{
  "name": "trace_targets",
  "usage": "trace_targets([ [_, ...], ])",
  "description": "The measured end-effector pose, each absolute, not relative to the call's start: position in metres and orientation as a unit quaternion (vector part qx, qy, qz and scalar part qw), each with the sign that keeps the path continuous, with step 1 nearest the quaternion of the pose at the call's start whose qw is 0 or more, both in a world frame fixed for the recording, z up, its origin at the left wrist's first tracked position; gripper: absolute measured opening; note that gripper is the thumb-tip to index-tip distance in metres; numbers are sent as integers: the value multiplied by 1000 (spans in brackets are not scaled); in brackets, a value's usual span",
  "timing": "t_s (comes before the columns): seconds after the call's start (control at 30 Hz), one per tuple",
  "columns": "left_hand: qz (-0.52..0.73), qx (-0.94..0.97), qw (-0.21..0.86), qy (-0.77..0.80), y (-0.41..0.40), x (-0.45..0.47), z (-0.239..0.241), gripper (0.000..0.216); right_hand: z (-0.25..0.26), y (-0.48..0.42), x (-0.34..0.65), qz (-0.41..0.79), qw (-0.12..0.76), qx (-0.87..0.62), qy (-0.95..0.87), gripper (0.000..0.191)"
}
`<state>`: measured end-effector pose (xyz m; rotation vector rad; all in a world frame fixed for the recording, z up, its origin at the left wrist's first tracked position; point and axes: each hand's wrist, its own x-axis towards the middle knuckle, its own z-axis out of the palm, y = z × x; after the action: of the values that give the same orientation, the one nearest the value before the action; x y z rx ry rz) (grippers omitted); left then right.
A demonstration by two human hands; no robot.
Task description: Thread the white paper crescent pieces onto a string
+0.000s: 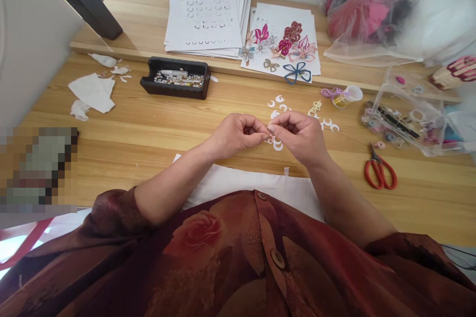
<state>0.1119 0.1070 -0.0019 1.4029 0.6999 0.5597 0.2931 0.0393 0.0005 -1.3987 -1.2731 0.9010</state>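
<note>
From here, the person's fingertips (266, 132) hide whatever they pinch. A pixelated patch (39, 166) blurs part of the table (122, 158), and the clear pouch's (405, 119) contents are too jumbled to tell.

Bright, even, diffuse light falls across the desk (208, 143); faint, soft shadows lie beneath the left hand (234, 136) and right hand (299, 136). Wide-angle distortion bends the frame edges; white sheeting (442, 15) at upper right blurs; a pixelated block (37, 168) obscures the left edge.

Rust-red blouse (223, 257) with a rose print — red-handled scissors (380, 172) — flower shapes (261, 33), seemingly pink and blue.
</note>
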Motion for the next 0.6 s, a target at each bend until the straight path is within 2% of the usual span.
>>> trace_targets([
  [0.17,293,584,681,331,109,112,1,25,-2,44,291,494,512,-569,-413,26],
  [0.27,335,562,666,358,111,112,0,26,-4,42,287,519,497,-573,-395,28],
  [0.47,373,561,625,394,114,114,-6,25,-4,36,282,459,453,-610,-460,23],
  [0.6,379,591,585,407,114,114,-10,19,3,29,276,336,448,-615,-555,14],
])
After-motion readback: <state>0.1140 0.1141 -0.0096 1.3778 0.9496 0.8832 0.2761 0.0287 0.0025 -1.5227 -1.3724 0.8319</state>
